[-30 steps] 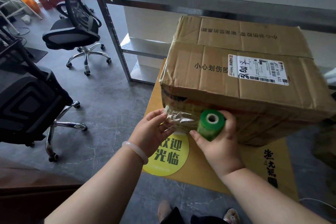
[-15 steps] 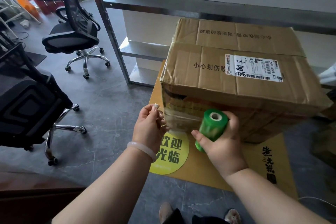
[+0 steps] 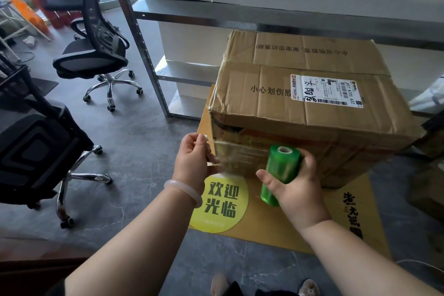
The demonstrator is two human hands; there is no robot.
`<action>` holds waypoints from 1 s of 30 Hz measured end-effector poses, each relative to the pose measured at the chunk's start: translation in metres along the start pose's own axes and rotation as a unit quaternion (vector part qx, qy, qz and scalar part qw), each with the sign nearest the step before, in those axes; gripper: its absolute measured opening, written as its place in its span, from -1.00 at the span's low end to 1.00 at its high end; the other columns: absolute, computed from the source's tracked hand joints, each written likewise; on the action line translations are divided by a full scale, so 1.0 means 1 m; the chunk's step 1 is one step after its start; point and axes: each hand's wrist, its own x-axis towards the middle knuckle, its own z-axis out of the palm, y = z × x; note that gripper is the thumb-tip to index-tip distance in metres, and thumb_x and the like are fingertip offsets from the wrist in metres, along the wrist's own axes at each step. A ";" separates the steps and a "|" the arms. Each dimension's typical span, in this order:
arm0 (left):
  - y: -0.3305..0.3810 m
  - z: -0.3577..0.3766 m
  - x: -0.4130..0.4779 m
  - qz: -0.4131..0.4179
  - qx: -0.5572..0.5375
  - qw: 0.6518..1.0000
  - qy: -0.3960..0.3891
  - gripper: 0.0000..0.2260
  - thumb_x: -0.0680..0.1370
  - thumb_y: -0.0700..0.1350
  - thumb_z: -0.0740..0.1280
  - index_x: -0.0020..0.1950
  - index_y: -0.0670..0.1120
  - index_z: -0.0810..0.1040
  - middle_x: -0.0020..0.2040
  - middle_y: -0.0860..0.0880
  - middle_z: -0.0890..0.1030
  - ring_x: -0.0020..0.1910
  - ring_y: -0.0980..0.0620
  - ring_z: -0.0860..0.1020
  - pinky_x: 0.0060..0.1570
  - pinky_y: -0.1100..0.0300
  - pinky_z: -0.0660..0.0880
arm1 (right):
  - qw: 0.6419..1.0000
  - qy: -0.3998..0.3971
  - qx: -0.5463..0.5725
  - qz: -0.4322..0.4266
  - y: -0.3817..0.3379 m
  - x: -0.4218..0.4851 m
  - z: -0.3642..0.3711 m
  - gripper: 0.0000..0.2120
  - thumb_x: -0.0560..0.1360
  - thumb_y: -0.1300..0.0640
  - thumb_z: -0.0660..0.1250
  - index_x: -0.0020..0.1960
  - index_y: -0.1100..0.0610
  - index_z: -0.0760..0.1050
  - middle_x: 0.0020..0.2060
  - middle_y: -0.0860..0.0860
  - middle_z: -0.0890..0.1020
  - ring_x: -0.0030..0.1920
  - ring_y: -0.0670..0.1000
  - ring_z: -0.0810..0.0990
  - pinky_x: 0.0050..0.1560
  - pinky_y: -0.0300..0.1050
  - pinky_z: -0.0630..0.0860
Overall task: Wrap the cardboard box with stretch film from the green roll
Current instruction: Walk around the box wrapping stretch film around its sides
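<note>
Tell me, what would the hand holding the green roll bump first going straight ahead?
Probably the cardboard box: the right hand points at its near side, the green roll it grips leading. The gap is unclear.

Green roll (image 3: 281, 163) partly unseen (behind right hand (image 3: 299, 191))

The box (image 3: 300, 94) was brown with black lettering and a white label (image 3: 326, 90). The roll (image 3: 283, 164) before it was green; the mat (image 3: 262, 229) beneath, orange-yellow; the floor (image 3: 144, 151), veined grey.
</note>
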 end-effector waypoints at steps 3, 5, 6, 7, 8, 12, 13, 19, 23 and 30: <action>-0.006 0.008 0.008 0.012 0.004 0.999 0.033 -0.84 0.69 -0.08 0.14 -0.03 -0.04 0.44 -0.29 -0.02 0.43 -0.48 0.10 0.49 -0.41 0.08 0.58 | 1.000 0.005 -0.005 -0.014 -0.004 0.001 0.004 -0.31 0.29 0.02 0.54 0.29 0.11 0.27 -0.07 -0.22 0.42 -0.10 -0.20 0.48 -0.14 -0.49 0.34; -0.009 0.013 0.016 0.018 0.013 0.999 0.045 -0.85 0.69 -0.07 0.13 -0.02 -0.03 0.43 -0.30 -0.01 0.44 -0.45 0.08 0.49 -0.32 0.01 0.62 | 0.999 0.020 -0.015 -0.034 -0.003 0.003 0.007 -0.34 0.29 0.03 0.54 0.27 0.08 0.28 -0.01 -0.10 0.47 -0.04 -0.07 0.51 -0.05 -0.37 0.41; -0.011 0.014 0.020 0.024 0.020 0.998 0.048 -0.85 0.69 -0.06 0.13 -0.03 -0.02 0.43 -0.32 0.01 0.45 -0.46 0.07 0.49 -0.29 -0.02 0.62 | 0.999 0.026 -0.020 -0.043 -0.002 0.004 0.008 -0.35 0.29 0.03 0.55 0.24 0.05 0.28 0.02 -0.05 0.48 0.00 -0.03 0.51 -0.02 -0.29 0.44; -0.013 0.015 0.024 0.033 0.031 0.998 0.051 -0.85 0.69 -0.06 0.13 -0.04 -0.01 0.43 -0.36 0.03 0.47 -0.47 0.07 0.49 -0.27 -0.04 0.60 | 0.998 0.030 -0.021 -0.047 -0.001 0.006 0.010 -0.36 0.28 0.02 0.55 0.22 0.02 0.27 0.02 -0.05 0.48 0.01 -0.01 0.52 -0.02 -0.27 0.44; -0.014 0.015 0.028 0.045 0.047 0.996 0.055 -0.84 0.69 -0.06 0.13 -0.05 0.00 0.42 -0.41 0.07 0.48 -0.47 0.06 0.49 -0.29 -0.03 0.59 | 0.998 0.033 -0.020 -0.049 -0.001 0.007 0.011 -0.37 0.28 0.02 0.55 0.19 -0.02 0.25 0.00 -0.07 0.47 0.00 -0.02 0.52 -0.02 -0.30 0.43; -0.022 0.021 0.036 0.095 0.100 0.987 0.080 -0.81 0.69 -0.03 0.12 -0.11 0.06 0.39 -0.37 0.00 0.47 -0.49 0.04 0.46 -0.43 0.11 0.48 | 0.996 0.058 -0.009 -0.065 -0.001 0.010 0.018 -0.37 0.22 -0.11 0.49 0.16 -0.04 0.25 -0.03 -0.24 0.42 -0.08 -0.14 0.48 -0.04 -0.53 0.38; -0.024 0.023 0.037 0.102 0.100 0.986 0.088 -0.80 0.69 -0.03 0.12 -0.12 0.06 0.38 -0.36 -0.01 0.46 -0.49 0.04 0.45 -0.45 0.11 0.48 | 0.995 0.066 -0.009 -0.070 0.000 0.010 0.019 -0.37 0.21 -0.12 0.47 0.15 -0.03 0.25 -0.03 -0.24 0.42 -0.08 -0.15 0.47 -0.03 -0.55 0.37; -0.028 0.028 0.039 0.106 0.090 0.983 0.124 -0.80 0.67 0.01 0.16 -0.16 0.12 0.38 -0.23 -0.09 0.44 -0.29 -0.08 0.46 -0.31 -0.05 0.57 | 0.993 0.077 -0.021 -0.086 0.007 0.014 0.022 -0.39 0.22 -0.20 0.44 0.14 -0.13 0.21 -0.02 -0.21 0.41 -0.02 -0.15 0.45 0.01 -0.54 0.37; -0.023 0.021 0.042 0.070 0.053 0.988 0.125 -0.82 0.64 -0.03 0.25 -0.14 0.00 0.35 -0.21 -0.11 0.49 -0.36 -0.03 0.51 -0.36 0.04 0.62 | 0.993 0.082 -0.025 -0.084 0.008 0.015 0.025 -0.38 0.21 -0.19 0.44 0.15 -0.08 0.23 0.01 -0.01 0.44 0.00 -0.03 0.49 0.03 -0.40 0.40; -0.014 0.019 0.022 0.052 -0.004 0.994 0.095 -0.87 0.65 -0.12 0.25 -0.08 -0.12 0.44 -0.20 -0.07 0.60 -0.20 -0.02 0.64 -0.22 0.11 0.65 | 0.994 0.076 -0.016 -0.083 0.010 0.016 0.025 -0.37 0.20 -0.19 0.45 0.14 -0.13 0.22 0.02 0.01 0.46 -0.01 0.00 0.52 0.02 -0.30 0.42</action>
